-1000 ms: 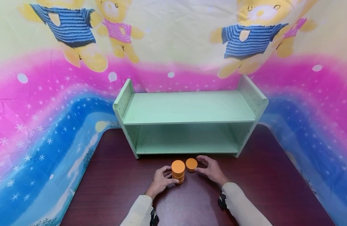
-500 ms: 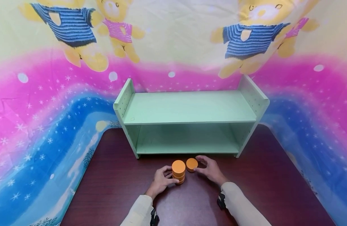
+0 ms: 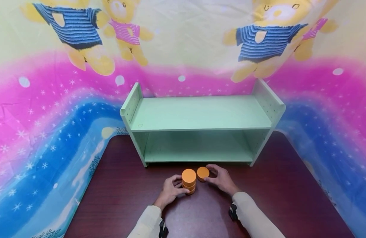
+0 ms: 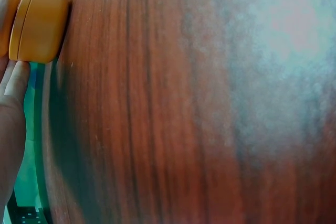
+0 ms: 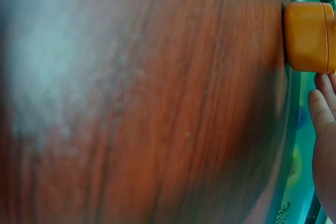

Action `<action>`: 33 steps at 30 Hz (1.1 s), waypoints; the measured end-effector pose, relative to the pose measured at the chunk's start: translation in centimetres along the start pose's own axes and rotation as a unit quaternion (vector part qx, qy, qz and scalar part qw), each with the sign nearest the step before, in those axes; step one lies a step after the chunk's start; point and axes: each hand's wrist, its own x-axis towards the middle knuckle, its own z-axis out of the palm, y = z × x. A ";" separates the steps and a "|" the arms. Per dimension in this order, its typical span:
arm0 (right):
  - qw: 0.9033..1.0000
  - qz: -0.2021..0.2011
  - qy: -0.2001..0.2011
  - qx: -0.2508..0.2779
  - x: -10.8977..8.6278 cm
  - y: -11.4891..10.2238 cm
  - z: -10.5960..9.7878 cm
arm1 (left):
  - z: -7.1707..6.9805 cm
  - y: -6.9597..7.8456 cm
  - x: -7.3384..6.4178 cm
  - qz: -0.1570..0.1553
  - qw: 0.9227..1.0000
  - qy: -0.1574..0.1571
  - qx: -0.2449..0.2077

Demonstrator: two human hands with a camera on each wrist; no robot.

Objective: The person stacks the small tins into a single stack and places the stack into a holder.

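Two orange round lidded jars stand one on the other in a stack (image 3: 189,177) on the table, before the shelf. My left hand (image 3: 169,191) holds this stack from the left, thumb across its front and fingers behind. In the left wrist view the lower jar (image 4: 44,27) shows its lid seam, with a fingertip right at its side. A single orange jar (image 3: 202,173) stands just right of the stack. My right hand (image 3: 222,180) is around its right side, thumb at the near edge and index finger at the far edge.
A pale green two-tier shelf (image 3: 198,112) stands at the back of the dark red-brown wooden table (image 3: 117,198). Behind it hangs a cloth (image 3: 183,46) printed with bears and pink and blue bands, which also wraps both sides.
Both hands and the jars keep their places. The whole head view shifts very slightly.
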 end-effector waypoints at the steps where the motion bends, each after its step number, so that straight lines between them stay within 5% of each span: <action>1: 1.000 -0.001 0.000 0.001 0.0 0.0 0.0 | 0.0 0.0 0.0 0.001 1.000 0.000 0.000; 12: 1.000 0.015 -0.004 0.005 0.1 0.0 0.2 | 0.1 2.1 -0.5 -0.009 1.000 -0.005 -0.020; 19: 1.000 0.018 -0.007 0.009 0.1 0.1 0.4 | 0.0 0.2 -0.1 -0.005 1.000 0.001 -0.009; 25: 1.000 0.023 -0.006 0.011 0.2 0.2 0.4 | 0.1 0.0 0.0 -0.005 1.000 0.002 -0.006; 33: 1.000 0.024 -0.005 0.013 0.0 0.1 0.2 | 0.2 2.7 -0.8 -0.011 1.000 -0.007 -0.019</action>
